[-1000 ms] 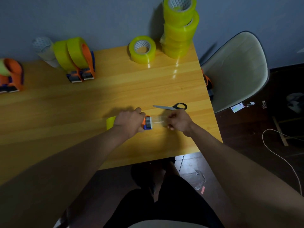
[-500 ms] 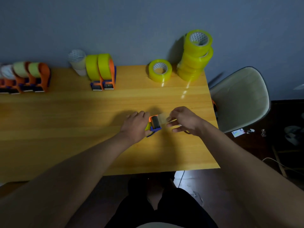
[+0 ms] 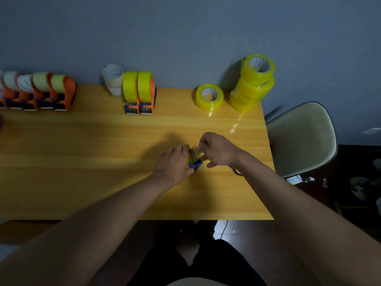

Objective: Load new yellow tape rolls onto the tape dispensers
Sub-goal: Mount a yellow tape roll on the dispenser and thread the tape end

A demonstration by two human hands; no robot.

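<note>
- Closest in, both hands were working at the middle of the desk (image 3: pixel 103 162). The left hand (image 3: pixel 175 164) was wrapped around a tape dispenser (image 3: pixel 194 163), yellow roll already in it, blue frame poking out by the thumb.
- The right hand (image 3: pixel 218 150) was touching the dispenser's front end with fingers curled; looked like it was pinching the loose clear tape end there, but it was too blurry to be sure.
- My guess at the step: feeding the tape end through to the cutter. Doing it well probably meant keeping the dispenser pinned steady with the left, pulling the strip straight and flat so it didn't fold on itself, and keeping fingers off the blade.
- Further back, a pair of loaded dispensers (image 3: pixel 140 93) stood side by side near the wall, with a pale roll (image 3: pixel 113 76) just beside them.
- Far left, a row of orange dispensers (image 3: pixel 41 91) carrying paler rolls.
- Far right, a single yellow roll (image 3: pixel 209 97) lay flat, near a stack of yellow rolls (image 3: pixel 252 85) against the wall.
- No readable brand or writing anywhere; the cores only showed a dotted pattern.
</note>
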